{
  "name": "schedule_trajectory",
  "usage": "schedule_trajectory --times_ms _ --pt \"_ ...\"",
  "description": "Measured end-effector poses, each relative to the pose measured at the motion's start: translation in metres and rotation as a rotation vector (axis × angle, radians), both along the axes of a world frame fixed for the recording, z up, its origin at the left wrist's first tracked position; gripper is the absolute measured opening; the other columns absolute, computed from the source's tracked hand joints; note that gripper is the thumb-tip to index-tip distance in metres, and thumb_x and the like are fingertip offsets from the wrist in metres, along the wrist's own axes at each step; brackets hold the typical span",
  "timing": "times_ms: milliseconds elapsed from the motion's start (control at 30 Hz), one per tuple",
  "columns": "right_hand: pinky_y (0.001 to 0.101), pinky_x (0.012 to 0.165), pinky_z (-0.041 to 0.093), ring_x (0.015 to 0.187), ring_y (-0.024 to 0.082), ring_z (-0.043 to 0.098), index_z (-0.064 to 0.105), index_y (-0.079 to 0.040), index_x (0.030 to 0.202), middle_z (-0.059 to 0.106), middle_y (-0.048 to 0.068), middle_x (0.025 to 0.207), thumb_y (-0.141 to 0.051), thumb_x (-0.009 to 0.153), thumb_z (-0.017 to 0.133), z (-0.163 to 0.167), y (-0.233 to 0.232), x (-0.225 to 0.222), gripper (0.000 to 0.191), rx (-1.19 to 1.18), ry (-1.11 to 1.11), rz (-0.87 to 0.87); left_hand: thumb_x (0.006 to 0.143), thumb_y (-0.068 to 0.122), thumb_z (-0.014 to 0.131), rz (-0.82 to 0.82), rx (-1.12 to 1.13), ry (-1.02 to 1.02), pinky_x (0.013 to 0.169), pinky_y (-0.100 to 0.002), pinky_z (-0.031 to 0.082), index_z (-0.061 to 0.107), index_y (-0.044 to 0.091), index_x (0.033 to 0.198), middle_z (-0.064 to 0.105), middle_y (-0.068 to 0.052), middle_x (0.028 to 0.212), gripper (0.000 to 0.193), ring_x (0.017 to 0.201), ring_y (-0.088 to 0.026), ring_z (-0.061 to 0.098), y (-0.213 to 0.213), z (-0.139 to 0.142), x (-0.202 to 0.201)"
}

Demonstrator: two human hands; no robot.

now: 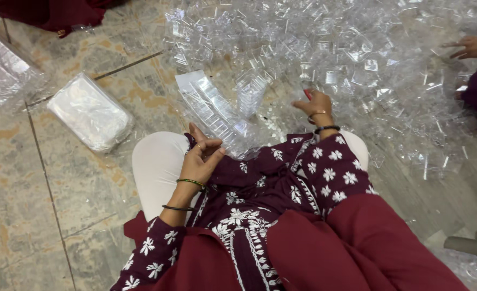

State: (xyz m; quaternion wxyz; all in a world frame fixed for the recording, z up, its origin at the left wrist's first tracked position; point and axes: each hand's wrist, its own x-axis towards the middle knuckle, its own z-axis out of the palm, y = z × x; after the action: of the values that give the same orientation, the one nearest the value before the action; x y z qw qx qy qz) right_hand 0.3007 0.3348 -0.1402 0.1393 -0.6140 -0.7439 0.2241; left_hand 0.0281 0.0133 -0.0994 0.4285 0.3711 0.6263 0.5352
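Observation:
I sit on the floor in a maroon embroidered tunic. My left hand point(202, 157) rests over my lap, fingers loosely curled, touching the near end of a long stack of nested clear plastic trays point(212, 109). My right hand point(315, 103) reaches forward into a big heap of loose clear plastic pieces point(357, 59), fingers bent down among them; whether it grips one I cannot tell. A shorter stack of clear trays point(251, 90) stands between my hands.
A bagged bundle of clear trays point(90, 112) lies on the tiled floor at left, another bag point(1, 73) at the far left edge. Another person's hand point(472, 47) touches the heap at right. Grey tubes point(472, 245) lie at lower right.

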Motion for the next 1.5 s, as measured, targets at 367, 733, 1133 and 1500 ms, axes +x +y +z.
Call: schedule_trajectory --times_ms 367,733,1133,1500 --pt "0.0281 0.071 0.061 0.092 0.021 0.072 0.058 -0.011 0.135 0.059 0.021 0.141 -0.033 0.076 0.093 0.151 -0.227 0.001 0.073 0.820 0.253 0.479 0.088 0.036 0.078 -0.316 0.027 -0.469 0.102 -0.034 0.052 0.035 0.001 0.148 0.058 -0.016 0.139 0.082 0.127 -0.022 0.059 0.063 0.042 0.071" --pt "0.0169 0.053 0.043 0.063 0.001 0.048 0.063 -0.009 0.126 0.060 0.012 0.144 -0.033 0.082 0.088 0.168 -0.229 -0.014 0.056 -0.076 0.993 0.673 0.081 0.025 0.091 -0.335 0.378 0.194 0.113 -0.034 0.049 0.049 0.004 0.146 0.063 -0.013 0.138 0.081 0.130 -0.021 0.061 -0.026 0.117 0.039" --pt "0.0185 0.046 0.034 0.051 0.001 0.040 0.073 -0.006 0.093 0.067 0.016 0.132 -0.049 0.099 0.067 0.149 -0.236 -0.046 0.045 -0.525 1.463 0.444 0.099 0.028 0.072 -0.510 0.567 -1.284 0.105 -0.045 0.056 0.050 0.006 0.142 0.061 -0.017 0.132 0.053 0.124 -0.030 0.063 -0.052 0.053 -0.016" --pt "0.0220 0.073 0.050 0.084 0.006 0.058 0.072 -0.002 0.093 0.061 0.016 0.140 -0.030 0.090 0.083 0.152 -0.250 -0.049 0.030 -0.056 1.078 0.642 0.089 0.014 0.071 -0.146 0.316 -0.379 0.102 -0.031 0.057 0.048 0.007 0.134 0.060 -0.010 0.130 0.051 0.117 -0.018 0.065 -0.046 0.069 0.010"
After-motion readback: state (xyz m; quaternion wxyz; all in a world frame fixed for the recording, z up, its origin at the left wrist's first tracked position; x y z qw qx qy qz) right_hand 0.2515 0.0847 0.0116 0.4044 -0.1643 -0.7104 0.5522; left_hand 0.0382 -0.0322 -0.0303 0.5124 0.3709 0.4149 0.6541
